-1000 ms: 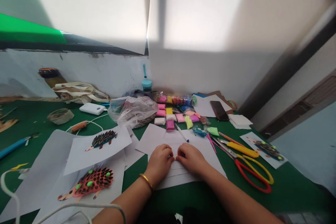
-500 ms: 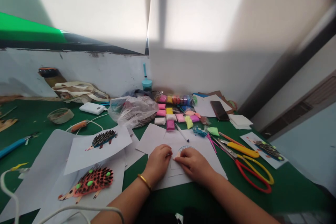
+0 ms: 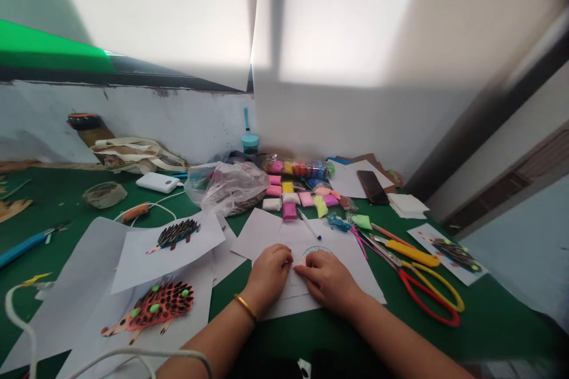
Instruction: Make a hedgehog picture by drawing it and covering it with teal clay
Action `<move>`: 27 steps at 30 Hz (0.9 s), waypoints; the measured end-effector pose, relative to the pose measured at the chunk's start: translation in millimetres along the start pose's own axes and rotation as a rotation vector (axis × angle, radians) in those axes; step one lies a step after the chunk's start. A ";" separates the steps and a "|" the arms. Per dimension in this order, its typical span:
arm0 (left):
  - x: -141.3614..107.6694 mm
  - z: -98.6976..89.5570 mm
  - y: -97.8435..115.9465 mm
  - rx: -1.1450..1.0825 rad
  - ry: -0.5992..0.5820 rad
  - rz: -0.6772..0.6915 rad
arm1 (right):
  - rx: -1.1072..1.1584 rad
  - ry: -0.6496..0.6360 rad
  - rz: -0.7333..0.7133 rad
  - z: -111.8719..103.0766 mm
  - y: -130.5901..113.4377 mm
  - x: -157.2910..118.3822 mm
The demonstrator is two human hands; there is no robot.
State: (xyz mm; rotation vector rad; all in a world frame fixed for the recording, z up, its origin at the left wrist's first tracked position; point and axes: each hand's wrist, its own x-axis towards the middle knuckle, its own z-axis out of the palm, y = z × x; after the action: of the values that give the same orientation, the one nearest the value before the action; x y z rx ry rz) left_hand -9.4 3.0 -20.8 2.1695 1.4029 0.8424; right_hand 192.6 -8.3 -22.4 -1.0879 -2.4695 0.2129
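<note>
White paper [image 3: 360, 272] lies on the green table, with a blue-lined drawing partly covered by my right hand [image 3: 326, 275]. The right fingers are pinched together over a small pale, peach-coloured bit at the drawing's left part; the fingers hide most of it. My left hand [image 3: 271, 272], below which a gold bangle [image 3: 246, 307] circles the wrist, rests on the paper just to the left. Its fingers are curled and pressed together, and what they hold, if anything, is too small to make out. A narrow gap separates the two hands.
Beyond the paper are a pen [image 3: 310, 225], coloured clay packets [image 3: 290, 211] and a plastic bag [image 3: 231, 186]. Scissors [image 3: 411, 278], a yellow cutter [image 3: 411, 253] and a phone [image 3: 371, 187] lie right. Hedgehog pictures [image 3: 162, 308] and a white cable [image 3: 133, 352] are at left.
The view has shifted very slightly. Both hands stay in nearly the same place and pose, with no visible release or new grasp.
</note>
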 end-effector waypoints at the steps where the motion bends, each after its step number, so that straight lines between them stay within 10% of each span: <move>1: -0.4 -0.4 0.5 0.002 -0.003 0.000 | 0.033 0.018 0.009 0.3 1.1 -0.2; 27: 0.9 3.5 5.8 0.150 -0.023 0.126 | 0.153 0.112 0.111 3.7 6.7 -2.8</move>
State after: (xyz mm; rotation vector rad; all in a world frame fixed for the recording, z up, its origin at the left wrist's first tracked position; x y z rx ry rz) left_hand -2.9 1.4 -19.4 2.3938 1.3701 0.7757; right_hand 197.1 -5.6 -28.6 -1.1405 -2.2569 0.3584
